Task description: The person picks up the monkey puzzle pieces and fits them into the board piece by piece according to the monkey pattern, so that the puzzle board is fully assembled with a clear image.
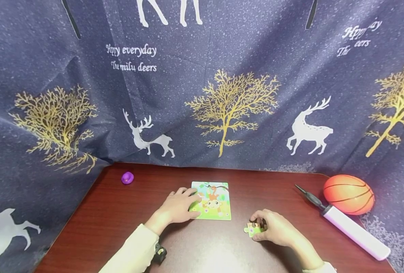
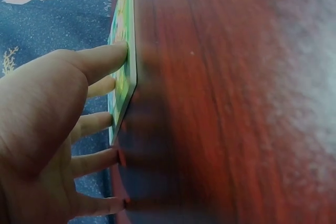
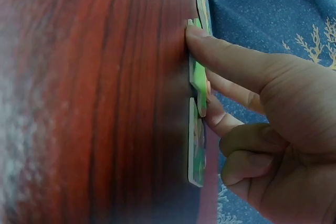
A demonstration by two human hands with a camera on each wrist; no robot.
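A square monkey jigsaw puzzle (image 1: 219,213) lies flat on the table. My left hand (image 1: 178,207) rests at its left edge; in the left wrist view the thumb and nearest fingers touch the puzzle (image 2: 126,72), the fingers straight and spread. To the right of it, my right hand (image 1: 277,228) pinches a green jigsaw piece (image 1: 250,230) between thumb and fingers, low over the table. The right wrist view has this green jigsaw piece (image 3: 199,80) slightly tilted, and a second jigsaw piece (image 3: 196,153) on the table beside it, under the hand. The other fingers of that hand are curled.
A small purple hat-shaped object (image 1: 127,178) sits at the table's back left. On the right are an orange ball (image 1: 348,194) with black lines and a white hand pump (image 1: 355,231) with a black nozzle. A dark-blue deer-print curtain (image 1: 174,94) hangs behind the table.
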